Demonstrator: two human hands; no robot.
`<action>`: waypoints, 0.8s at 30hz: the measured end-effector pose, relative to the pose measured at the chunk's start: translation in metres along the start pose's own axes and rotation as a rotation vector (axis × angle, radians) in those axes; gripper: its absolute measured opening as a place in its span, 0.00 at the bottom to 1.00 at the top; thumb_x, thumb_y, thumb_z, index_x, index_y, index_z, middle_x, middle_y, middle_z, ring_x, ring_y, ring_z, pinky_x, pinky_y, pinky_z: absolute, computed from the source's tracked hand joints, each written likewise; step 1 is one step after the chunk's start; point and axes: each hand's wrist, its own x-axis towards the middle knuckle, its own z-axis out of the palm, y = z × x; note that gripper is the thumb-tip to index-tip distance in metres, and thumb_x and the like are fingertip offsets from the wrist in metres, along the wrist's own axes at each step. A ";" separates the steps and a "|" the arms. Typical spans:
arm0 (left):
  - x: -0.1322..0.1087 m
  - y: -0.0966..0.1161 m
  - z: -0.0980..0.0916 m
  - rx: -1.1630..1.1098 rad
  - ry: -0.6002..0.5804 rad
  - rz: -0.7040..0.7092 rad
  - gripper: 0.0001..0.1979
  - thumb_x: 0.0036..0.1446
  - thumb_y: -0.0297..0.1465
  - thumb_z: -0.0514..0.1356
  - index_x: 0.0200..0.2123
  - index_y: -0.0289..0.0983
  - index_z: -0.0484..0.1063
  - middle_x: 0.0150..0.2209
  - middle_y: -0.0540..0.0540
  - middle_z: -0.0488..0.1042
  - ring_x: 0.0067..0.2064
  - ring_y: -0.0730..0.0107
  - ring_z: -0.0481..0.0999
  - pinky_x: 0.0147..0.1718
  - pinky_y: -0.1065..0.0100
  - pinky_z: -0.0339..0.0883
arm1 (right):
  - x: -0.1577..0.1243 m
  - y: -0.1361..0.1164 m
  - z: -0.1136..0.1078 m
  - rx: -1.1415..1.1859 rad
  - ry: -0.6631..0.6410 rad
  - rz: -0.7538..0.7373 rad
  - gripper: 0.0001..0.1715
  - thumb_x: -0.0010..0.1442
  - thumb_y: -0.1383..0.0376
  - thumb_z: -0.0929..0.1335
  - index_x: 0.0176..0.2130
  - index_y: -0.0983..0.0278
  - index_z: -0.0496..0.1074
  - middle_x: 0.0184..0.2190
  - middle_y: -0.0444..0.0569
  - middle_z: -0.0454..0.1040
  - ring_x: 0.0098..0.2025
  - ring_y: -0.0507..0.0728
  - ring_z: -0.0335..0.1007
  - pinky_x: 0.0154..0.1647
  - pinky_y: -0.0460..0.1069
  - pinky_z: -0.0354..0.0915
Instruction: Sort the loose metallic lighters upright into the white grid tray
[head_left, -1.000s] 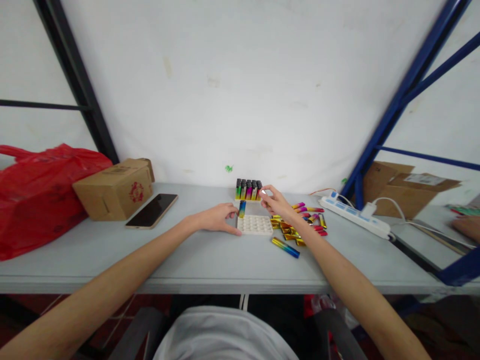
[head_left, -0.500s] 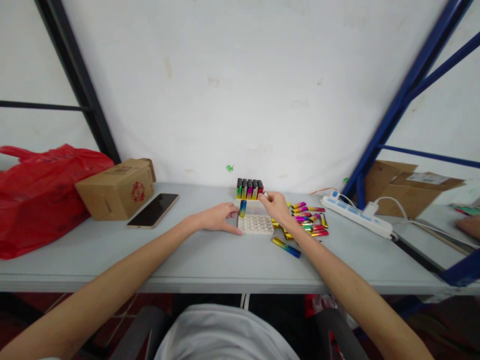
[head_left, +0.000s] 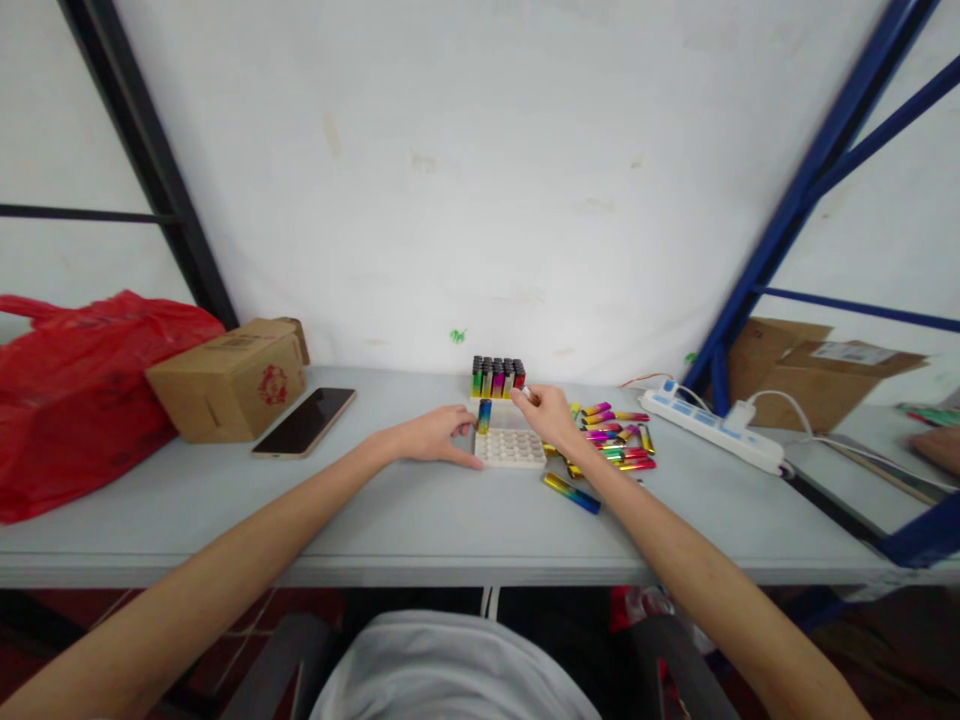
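A white tray with round holes (head_left: pixel 511 450) lies on the grey table (head_left: pixel 420 510). One rainbow-coloured lighter (head_left: pixel 484 415) stands in its far left corner. My left hand (head_left: pixel 433 437) rests against the tray's left side, fingers curled on its edge. My right hand (head_left: pixel 545 414) hovers over the tray's far right corner, pinched on a lighter whose silver top shows at the fingertips. Behind the tray stands a full block of upright lighters (head_left: pixel 496 378). A heap of loose lighters (head_left: pixel 611 443) lies right of the tray, and a single one (head_left: pixel 571 493) lies nearer me.
A phone (head_left: pixel 304 421) and a cardboard box (head_left: pixel 229 379) sit at left, beside a red plastic bag (head_left: pixel 75 390). A white power strip (head_left: pixel 712 430) with a cable runs along the right. Blue shelf posts (head_left: pixel 780 230) stand at right. Another person's hand (head_left: pixel 934 447) shows at the far right edge.
My right hand has come down and a little left, from beside the full block toward the tray's far right corner. My left hand stays on the tray.
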 end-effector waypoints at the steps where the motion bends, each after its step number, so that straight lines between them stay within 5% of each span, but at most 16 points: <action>1: 0.000 0.000 0.000 -0.002 -0.001 0.002 0.32 0.48 0.58 0.67 0.42 0.37 0.73 0.39 0.46 0.71 0.40 0.61 0.70 0.40 0.66 0.64 | 0.000 0.000 0.000 -0.008 -0.009 0.005 0.27 0.61 0.52 0.63 0.18 0.60 0.52 0.17 0.40 0.50 0.23 0.50 0.48 0.26 0.49 0.44; 6: 0.000 0.000 0.000 -0.013 -0.006 0.006 0.33 0.48 0.59 0.67 0.43 0.37 0.74 0.40 0.45 0.72 0.40 0.60 0.71 0.41 0.66 0.64 | 0.002 0.001 -0.002 -0.053 -0.018 -0.017 0.22 0.61 0.57 0.63 0.19 0.60 0.54 0.16 0.39 0.52 0.23 0.50 0.50 0.27 0.48 0.45; 11: -0.001 0.000 0.000 -0.007 -0.001 0.009 0.33 0.48 0.59 0.67 0.43 0.37 0.74 0.40 0.45 0.72 0.40 0.60 0.71 0.41 0.65 0.64 | 0.000 -0.002 -0.005 -0.061 -0.002 -0.081 0.23 0.67 0.52 0.62 0.25 0.60 0.58 0.19 0.39 0.57 0.24 0.51 0.53 0.29 0.48 0.48; 16: 0.000 -0.002 0.001 -0.011 0.005 0.015 0.33 0.48 0.59 0.67 0.43 0.37 0.73 0.39 0.46 0.71 0.40 0.61 0.70 0.40 0.66 0.64 | -0.002 -0.002 -0.005 -0.002 -0.165 -0.179 0.22 0.73 0.51 0.57 0.33 0.61 0.63 0.25 0.42 0.68 0.28 0.53 0.63 0.32 0.47 0.56; 21: 0.000 -0.001 0.001 -0.002 -0.011 0.009 0.32 0.49 0.59 0.67 0.43 0.37 0.73 0.40 0.45 0.72 0.41 0.60 0.71 0.42 0.66 0.64 | -0.002 -0.002 -0.003 -0.118 -0.235 -0.327 0.28 0.73 0.49 0.59 0.26 0.62 0.61 0.23 0.43 0.66 0.27 0.52 0.60 0.31 0.47 0.54; 24: 0.000 0.001 0.000 0.012 -0.017 -0.001 0.32 0.49 0.58 0.67 0.44 0.37 0.73 0.40 0.45 0.71 0.41 0.60 0.71 0.42 0.65 0.64 | -0.003 -0.006 -0.005 -0.120 -0.269 -0.297 0.29 0.73 0.51 0.61 0.24 0.62 0.60 0.18 0.40 0.63 0.23 0.51 0.58 0.29 0.47 0.52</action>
